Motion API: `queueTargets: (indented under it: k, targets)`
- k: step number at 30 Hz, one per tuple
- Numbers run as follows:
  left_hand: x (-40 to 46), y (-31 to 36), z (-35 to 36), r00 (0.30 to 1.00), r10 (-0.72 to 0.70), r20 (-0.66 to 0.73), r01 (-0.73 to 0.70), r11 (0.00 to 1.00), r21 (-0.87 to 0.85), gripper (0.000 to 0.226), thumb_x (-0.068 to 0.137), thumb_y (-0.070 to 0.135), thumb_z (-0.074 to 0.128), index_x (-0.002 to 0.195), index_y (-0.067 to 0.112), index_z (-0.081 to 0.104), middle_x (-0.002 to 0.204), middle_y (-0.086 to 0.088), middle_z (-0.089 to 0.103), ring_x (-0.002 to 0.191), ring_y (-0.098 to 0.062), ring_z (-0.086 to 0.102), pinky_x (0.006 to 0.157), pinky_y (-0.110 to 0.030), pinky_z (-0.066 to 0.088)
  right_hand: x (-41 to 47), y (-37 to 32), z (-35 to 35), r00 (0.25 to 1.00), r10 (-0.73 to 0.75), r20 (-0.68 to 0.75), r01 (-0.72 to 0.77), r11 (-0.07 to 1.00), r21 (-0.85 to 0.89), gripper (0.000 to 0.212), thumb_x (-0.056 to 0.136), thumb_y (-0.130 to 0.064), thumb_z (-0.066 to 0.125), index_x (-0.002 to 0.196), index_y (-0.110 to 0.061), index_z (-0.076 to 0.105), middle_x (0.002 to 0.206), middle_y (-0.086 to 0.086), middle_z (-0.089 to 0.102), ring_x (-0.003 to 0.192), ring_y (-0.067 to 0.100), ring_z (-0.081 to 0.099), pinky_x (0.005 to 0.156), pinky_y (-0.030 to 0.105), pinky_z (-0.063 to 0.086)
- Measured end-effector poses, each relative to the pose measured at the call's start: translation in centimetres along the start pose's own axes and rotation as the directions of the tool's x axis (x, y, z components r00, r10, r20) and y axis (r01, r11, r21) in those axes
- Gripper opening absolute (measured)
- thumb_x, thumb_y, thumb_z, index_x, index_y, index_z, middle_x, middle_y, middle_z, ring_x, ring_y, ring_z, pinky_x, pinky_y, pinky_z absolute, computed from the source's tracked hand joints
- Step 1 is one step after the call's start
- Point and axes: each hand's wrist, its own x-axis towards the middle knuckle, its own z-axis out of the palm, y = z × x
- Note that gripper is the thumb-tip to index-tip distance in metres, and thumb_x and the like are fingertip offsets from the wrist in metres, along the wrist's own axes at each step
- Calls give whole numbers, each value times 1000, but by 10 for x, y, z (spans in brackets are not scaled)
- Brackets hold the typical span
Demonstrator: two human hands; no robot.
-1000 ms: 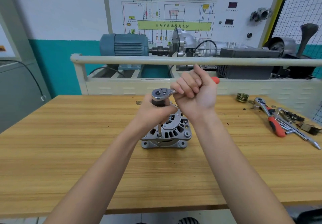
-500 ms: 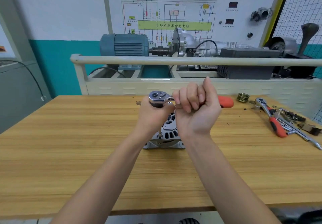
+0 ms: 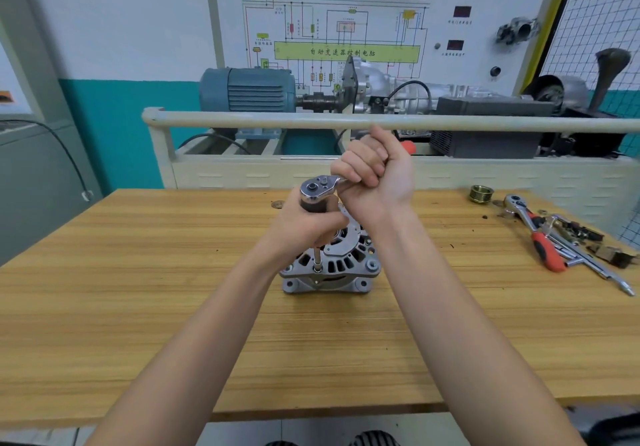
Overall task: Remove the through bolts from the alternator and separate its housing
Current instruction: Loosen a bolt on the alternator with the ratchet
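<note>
Well, the alternator (image 3: 330, 265) sits mid-bench, cast metal, likely heavy and stiff (grip its rim). Left hand (image 3: 304, 227) wraps the extension; right hand (image 3: 377, 177), at 1 o'clock, fists the ratchet (image 3: 320, 185) handle.

The right hand (image 3: 375, 175) has swung the ratchet (image 3: 320, 185) handle away from the person, toward the rail (image 3: 242, 120), uncovering more of the alternator (image 3: 332, 265).

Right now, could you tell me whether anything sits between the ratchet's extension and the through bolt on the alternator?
Nothing visible does. The chrome ratchet wrench, gripped by the right hand, drives a slim extension steadied by the left hand; it drops straight onto the through bolt at the rim of the silver alternator.
</note>
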Motion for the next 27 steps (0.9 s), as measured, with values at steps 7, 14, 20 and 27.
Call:
queueTargets:
  k: [7, 14, 20, 27]
  targets:
    - [2, 0, 12, 963, -12, -270, 20, 999, 27, 27, 60, 6, 52, 47, 21, 35, 40, 10, 31, 39, -11, 25, 43, -20, 22, -39, 26, -3, 879, -470, 74, 476, 861, -182, 56, 99, -18, 31, 44, -21, 36, 39, -7, 27, 35, 8, 23, 43, 23, 33]
    - [0, 0, -2, 999, 12, -36, -7, 992, 122, 31, 66, 5, 64, 42, 17, 47, 39, -3, 45, 40, -20, 38, 45, -24, 34, -15, -2, -6, 992, -78, 101, 84, 995, -57, 46, 90, -21, 42, 44, -16, 37, 37, -4, 28, 36, 8, 16, 42, 21, 28]
    - [4, -1, -4, 993, -22, 114, 24, 1000, -17, 36, 64, 14, 67, 39, 23, 44, 38, 5, 37, 35, -12, 31, 43, -19, 29, -1, -6, -5, 999, 21, 43, -21, 1000, 7, 52, 95, -20, 38, 43, -16, 37, 35, -6, 28, 29, 7, 23, 39, 20, 25]
    - [5, -3, 7, 983, -38, -182, 43, 999, 20, 30, 60, 4, 53, 41, 23, 39, 39, 10, 34, 36, -9, 29, 42, -18, 25, -39, 24, -4, 889, -454, 62, 458, 872, -173, 55, 100, -18, 31, 45, -20, 36, 39, -6, 27, 35, 8, 25, 44, 23, 34]
